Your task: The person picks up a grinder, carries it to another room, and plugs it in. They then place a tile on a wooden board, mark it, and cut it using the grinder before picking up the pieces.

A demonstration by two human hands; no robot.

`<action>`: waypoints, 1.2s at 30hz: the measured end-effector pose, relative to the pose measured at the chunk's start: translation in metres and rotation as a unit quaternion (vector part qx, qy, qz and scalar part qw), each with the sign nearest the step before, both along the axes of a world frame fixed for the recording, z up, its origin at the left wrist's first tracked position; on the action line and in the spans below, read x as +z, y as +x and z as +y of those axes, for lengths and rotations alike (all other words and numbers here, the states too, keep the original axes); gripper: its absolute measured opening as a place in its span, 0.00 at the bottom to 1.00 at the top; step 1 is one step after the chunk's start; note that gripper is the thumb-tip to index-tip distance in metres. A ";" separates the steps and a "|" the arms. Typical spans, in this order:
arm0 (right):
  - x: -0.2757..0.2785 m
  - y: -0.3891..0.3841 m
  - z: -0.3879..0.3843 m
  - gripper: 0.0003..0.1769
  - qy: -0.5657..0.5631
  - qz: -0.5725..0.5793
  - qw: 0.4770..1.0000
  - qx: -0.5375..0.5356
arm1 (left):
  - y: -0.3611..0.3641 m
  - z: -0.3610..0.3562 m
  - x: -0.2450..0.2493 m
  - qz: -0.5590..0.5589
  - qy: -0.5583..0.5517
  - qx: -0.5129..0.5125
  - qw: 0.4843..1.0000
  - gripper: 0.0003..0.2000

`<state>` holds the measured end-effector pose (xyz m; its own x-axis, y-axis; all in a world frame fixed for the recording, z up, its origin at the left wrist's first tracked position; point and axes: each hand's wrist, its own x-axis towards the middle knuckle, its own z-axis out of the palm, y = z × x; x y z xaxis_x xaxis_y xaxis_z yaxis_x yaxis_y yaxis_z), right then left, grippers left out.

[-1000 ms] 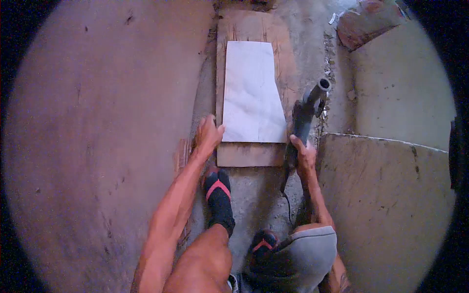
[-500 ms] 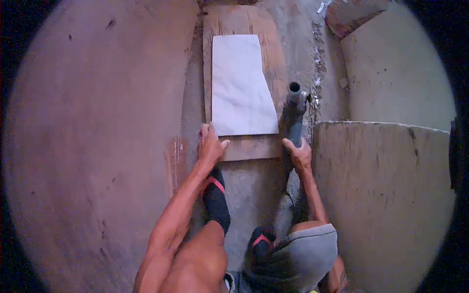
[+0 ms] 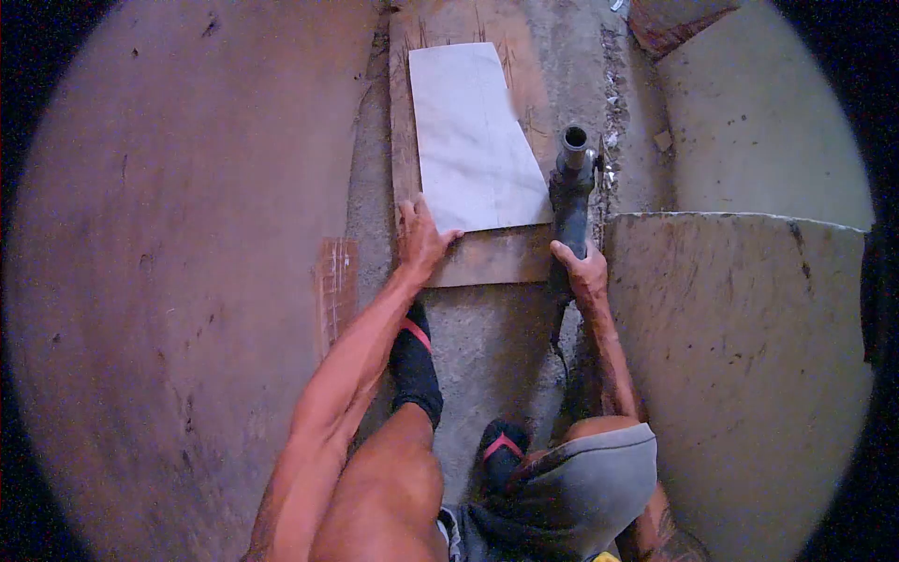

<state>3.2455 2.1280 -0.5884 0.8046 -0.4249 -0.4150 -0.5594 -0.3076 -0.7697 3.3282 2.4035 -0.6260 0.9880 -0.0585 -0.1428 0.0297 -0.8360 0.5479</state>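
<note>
I see a worn wooden board (image 3: 496,259) on the rough floor (image 3: 468,375), a large flat surface filling the left of the frame and slabs at right. On the board, upper centre, lies a pale sheet (image 3: 478,140), slightly tilted. The board's top edge is cut off; the power tool's (image 3: 570,201) far-side grip is hidden. My left hand (image 3: 423,245) is spread at the sheet's lower-left corner, thumb along its bottom edge; my right hand (image 3: 585,272) is closed around the tool's body.
</note>
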 end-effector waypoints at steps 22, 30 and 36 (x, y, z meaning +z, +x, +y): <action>0.104 -0.001 0.037 0.24 0.237 -0.065 0.956 0.162 | 0.026 -0.039 0.182 -0.166 -0.186 -0.245 0.937 0.25; 0.146 -0.005 0.043 0.26 0.345 -0.062 0.920 0.175 | 0.022 -0.031 0.236 -0.215 -0.100 -0.313 0.920 0.27; 0.136 0.029 0.041 0.26 0.227 -0.008 0.940 0.254 | 0.039 -0.020 0.205 -0.261 -0.091 -0.266 0.923 0.26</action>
